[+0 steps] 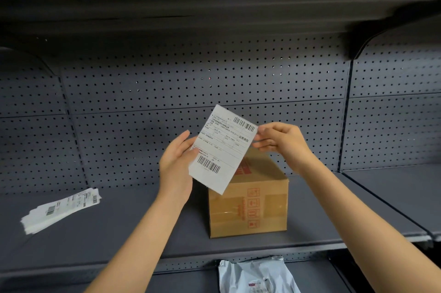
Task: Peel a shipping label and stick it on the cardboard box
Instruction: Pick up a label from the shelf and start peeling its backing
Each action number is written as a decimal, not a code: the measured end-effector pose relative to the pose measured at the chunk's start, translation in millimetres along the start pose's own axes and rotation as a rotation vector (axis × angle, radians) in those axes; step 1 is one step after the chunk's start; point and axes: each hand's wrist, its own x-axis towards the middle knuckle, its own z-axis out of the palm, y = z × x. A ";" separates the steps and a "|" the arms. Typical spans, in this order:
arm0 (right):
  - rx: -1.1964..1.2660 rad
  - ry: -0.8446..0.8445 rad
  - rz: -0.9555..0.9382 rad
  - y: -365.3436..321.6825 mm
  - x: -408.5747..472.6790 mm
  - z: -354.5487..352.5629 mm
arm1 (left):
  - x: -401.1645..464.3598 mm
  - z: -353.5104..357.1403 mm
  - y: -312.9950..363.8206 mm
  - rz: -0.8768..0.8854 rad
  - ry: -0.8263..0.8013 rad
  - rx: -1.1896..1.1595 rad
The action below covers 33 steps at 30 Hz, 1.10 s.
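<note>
A white shipping label point(220, 148) with two barcodes is held up in the air above the cardboard box point(248, 204), printed side facing me. My left hand point(175, 163) grips its left edge, thumb on the front. My right hand point(281, 141) pinches its upper right corner between thumb and fingers. The brown box stands on the grey shelf point(133, 226) with red print on its top and front; the label hides part of its top left.
A stack of more labels point(60, 209) lies on the shelf at the left. A grey pegboard wall point(191, 82) rises behind. A white poly mailer point(255, 274) lies on the lower shelf. Another shelf hangs overhead.
</note>
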 end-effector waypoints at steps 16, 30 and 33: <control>-0.195 -0.088 0.029 5.4 6.7 -11.6 | 12.4 -3.3 -10.4 -0.033 -0.036 0.034; -0.276 -0.063 0.045 6.2 7.9 -4.8 | 12.6 -13.8 -6.1 -0.044 -0.037 0.035; -0.305 -0.064 0.049 6.7 7.3 -3.3 | 12.2 -14.5 -5.1 -0.044 -0.041 0.030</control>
